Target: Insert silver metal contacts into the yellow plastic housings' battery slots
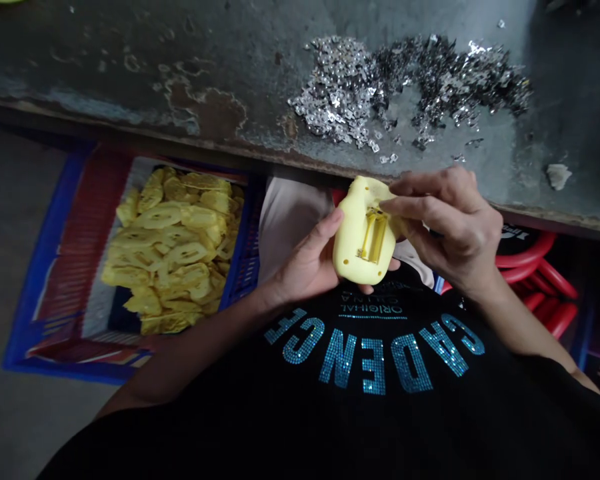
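A pale yellow plastic shell [347,247] with a battery compartment faces up, held in front of my chest. My left hand [310,263] grips it from the left and below, thumb along its edge. The fingers of my right hand [453,220] are pinched at the upper end of the battery compartment. Whatever small piece they may hold is hidden by the fingertips. Beyond the hands, a heap of small shiny metal contact pieces [337,93] lies spread on the metal bench [220,53].
At left stands a blue crate [35,287] with several yellow plastic shells [173,247] piled inside. Red ring-shaped parts [535,253] are at the right below the bench edge. A small whitish lump [559,176] sits near that edge.
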Available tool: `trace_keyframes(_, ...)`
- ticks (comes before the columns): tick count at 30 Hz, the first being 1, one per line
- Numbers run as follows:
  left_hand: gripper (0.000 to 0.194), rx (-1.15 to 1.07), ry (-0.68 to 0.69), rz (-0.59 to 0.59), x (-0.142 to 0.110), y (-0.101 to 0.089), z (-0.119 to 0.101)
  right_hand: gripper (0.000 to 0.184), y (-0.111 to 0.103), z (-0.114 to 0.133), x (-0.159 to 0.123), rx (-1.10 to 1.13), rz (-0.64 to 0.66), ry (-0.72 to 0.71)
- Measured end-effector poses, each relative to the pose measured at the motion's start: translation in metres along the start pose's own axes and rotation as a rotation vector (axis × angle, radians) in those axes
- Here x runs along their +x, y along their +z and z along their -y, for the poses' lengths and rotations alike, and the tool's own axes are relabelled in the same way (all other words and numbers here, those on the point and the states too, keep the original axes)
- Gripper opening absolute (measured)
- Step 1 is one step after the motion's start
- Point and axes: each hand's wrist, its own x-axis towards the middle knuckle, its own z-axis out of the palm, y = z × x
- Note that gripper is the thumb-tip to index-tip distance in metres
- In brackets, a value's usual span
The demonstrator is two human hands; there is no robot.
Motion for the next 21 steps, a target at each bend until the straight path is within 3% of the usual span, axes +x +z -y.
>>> trace_keyframes(5, 0.081, 0.019, -0.014, -0.014, -0.002, 0.004, -0.001, 0.022, 0.007, -0.005, -0.01, -0.05, 0.056, 0.034)
trace_keyframes(10, 0.075, -0.014, -0.007, -0.013, -0.002, 0.002, 0.0, 0.035, 0.012, -0.012, -0.015, -0.178, 0.0, -0.185)
trace_keyframes(13, 0.073, -0.022, 0.01, -0.032, -0.002, 0.003, -0.001, 0.034, 0.013, -0.012, -0.014, -0.208, -0.056, -0.247)
trace_keyframes(18, 0.076, -0.004, 0.006, -0.031, -0.003, 0.005, -0.001, 0.033, 0.016, -0.015, -0.015, -0.191, -0.086, -0.261)
trace_keyframes(21, 0.08, 0.013, -0.003, -0.021, -0.004, 0.005, -0.001, 0.029, 0.014, -0.014, -0.017, -0.195, -0.083, -0.2)
